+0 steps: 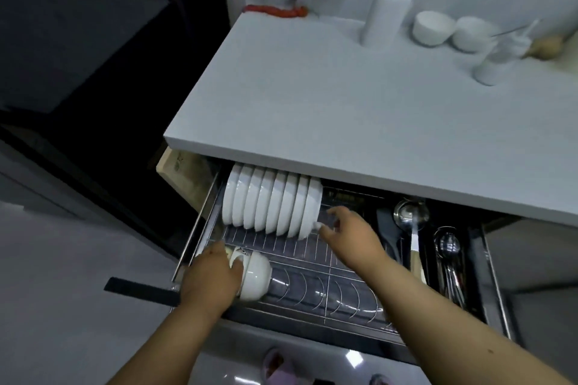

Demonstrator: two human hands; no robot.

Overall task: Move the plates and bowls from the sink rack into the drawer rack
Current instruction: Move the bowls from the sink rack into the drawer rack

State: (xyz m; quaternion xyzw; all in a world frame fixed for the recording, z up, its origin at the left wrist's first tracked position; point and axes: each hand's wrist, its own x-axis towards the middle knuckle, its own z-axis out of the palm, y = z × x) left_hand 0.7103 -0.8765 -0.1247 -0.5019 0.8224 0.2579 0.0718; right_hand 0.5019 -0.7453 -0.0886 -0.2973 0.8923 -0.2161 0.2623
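— Where's the bowl?
— In the rack (312,262), front left; my left hand (212,278) grips the bowl (255,275), seating it.
— Right hand (350,236)?
— Loose by the plates (272,206), holding nothing. Next, I reckon: let go gently.

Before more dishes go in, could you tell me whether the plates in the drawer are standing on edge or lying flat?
On edge: the plates stand side by side in the back row of the drawer's wire rack.
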